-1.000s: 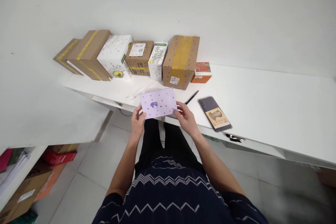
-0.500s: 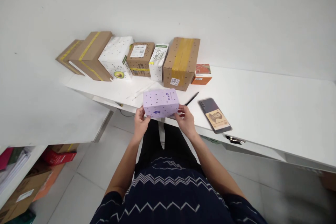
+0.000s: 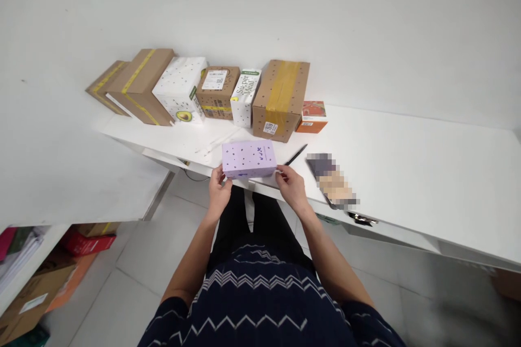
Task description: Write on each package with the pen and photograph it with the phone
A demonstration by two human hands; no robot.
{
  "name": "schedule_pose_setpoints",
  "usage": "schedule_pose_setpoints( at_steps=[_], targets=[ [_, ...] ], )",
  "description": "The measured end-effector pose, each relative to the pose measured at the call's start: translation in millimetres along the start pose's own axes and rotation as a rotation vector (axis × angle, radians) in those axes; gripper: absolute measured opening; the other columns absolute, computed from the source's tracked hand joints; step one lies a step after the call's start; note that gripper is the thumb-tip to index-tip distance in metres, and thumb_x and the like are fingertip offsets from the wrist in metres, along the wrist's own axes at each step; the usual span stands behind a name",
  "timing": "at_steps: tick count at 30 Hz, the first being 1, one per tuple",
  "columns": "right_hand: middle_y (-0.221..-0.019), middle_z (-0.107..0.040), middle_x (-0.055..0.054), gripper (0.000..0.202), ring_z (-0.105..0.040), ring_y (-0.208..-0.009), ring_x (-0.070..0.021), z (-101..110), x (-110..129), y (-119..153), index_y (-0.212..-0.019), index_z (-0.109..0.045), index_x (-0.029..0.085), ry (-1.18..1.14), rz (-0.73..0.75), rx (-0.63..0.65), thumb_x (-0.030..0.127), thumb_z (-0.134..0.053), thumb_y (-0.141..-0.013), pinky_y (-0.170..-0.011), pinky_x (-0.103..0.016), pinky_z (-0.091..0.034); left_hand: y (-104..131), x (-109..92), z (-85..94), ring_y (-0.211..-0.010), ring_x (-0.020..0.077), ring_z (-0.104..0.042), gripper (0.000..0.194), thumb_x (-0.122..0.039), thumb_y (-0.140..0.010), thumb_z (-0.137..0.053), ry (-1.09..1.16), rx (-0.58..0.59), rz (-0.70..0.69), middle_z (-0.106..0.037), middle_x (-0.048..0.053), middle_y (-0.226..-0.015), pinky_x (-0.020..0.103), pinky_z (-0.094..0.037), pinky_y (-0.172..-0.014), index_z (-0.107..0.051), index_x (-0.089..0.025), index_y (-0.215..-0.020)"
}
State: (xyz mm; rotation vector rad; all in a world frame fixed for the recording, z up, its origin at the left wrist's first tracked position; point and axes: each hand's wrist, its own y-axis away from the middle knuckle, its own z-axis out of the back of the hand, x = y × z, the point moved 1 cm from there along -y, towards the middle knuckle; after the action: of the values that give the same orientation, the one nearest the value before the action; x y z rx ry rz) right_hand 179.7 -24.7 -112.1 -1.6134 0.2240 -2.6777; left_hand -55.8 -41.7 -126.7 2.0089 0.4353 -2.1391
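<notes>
A lilac box with small dark dots is at the front edge of the white shelf, its top face turned up towards me. My left hand grips its left end, thumb at the front corner and fingers curled round the side. At the right end, my right hand has bent fingers against the box's edge; its thumb is just off the front face. A black pen lies right behind my right hand. Further right is a phone, blurred by blocks of pixels.
Along the wall stand several boxes: brown cartons with yellow tape, a white avocado box, a small labelled carton, a white narrow box, a large taped carton and an orange box. More cartons are low at left.
The lilac box has tipped so that more of its top and less of its front shows. My right hand has shifted slightly right, its thumb coming off the front face.
</notes>
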Motion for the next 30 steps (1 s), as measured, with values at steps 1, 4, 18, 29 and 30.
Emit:
schedule_pose_setpoints(
  at_steps=[1,4,18,29,30],
  targets=[
    [-0.11,-0.069,-0.013,0.035,-0.065,-0.078,-0.0229,3,-2,-4,-0.111,-0.071,0.02,0.08,0.038,-0.027,0.028,-0.045,-0.089,-0.076,-0.043,-0.057,1,-2,-0.2,-0.115,0.0247,-0.064,0.042,-0.02,-0.078,-0.069,-0.002,-0.01,0.0,-0.067,0.01,-0.121,0.046,-0.05,-0.103,-0.059,-0.024,-0.118],
    [-0.118,-0.061,-0.019,0.043,-0.063,-0.096,-0.0311,15,-10,-23,-0.119,-0.071,0.019,0.401,0.065,-0.082,0.014,-0.042,-0.088,-0.084,-0.051,-0.054,5,-11,-2.7,-0.12,0.0248,-0.06,0.056,-0.015,-0.077,-0.067,-0.017,-0.093,-0.035,-0.058,0.011,-0.136,0.045,-0.05,-0.103,-0.053,-0.028,-0.13],
    [-0.112,-0.061,-0.017,0.027,-0.062,-0.098,-0.0267,39,-3,-69,-0.111,-0.061,0.016,0.895,-0.035,0.077,0.012,-0.04,-0.095,-0.071,-0.032,-0.046,20,-61,-29.6,-0.136,0.0296,-0.047,0.038,-0.01,-0.085,-0.053,-0.718,-0.109,-0.851,-0.061,0.01,-0.124,0.054,-0.042,-0.111,-0.058,-0.022,-0.121],
    [-0.074,-0.068,0.0,0.025,-0.063,-0.057,-0.0134,42,81,-37,-0.097,-0.06,0.02,-0.684,0.01,-0.3,0.043,-0.053,-0.091,-0.063,-0.031,-0.054,12,-64,-64.9,-0.131,0.0359,-0.051,0.031,-0.041,-0.094,-0.061,-1.075,-0.002,-0.726,-0.069,0.007,-0.129,0.057,-0.018,-0.113,-0.068,-0.031,-0.123],
    [-0.077,-0.069,0.0,0.024,-0.063,-0.059,-0.0128,36,86,-39,-0.098,-0.061,0.02,-0.703,0.011,-0.238,0.042,-0.056,-0.09,-0.065,-0.031,-0.055,12,-64,-65.7,-0.131,0.0355,-0.051,0.03,-0.041,-0.094,-0.061,-1.084,-0.002,-0.713,-0.069,0.007,-0.129,0.057,-0.018,-0.113,-0.068,-0.032,-0.122]
  ],
)
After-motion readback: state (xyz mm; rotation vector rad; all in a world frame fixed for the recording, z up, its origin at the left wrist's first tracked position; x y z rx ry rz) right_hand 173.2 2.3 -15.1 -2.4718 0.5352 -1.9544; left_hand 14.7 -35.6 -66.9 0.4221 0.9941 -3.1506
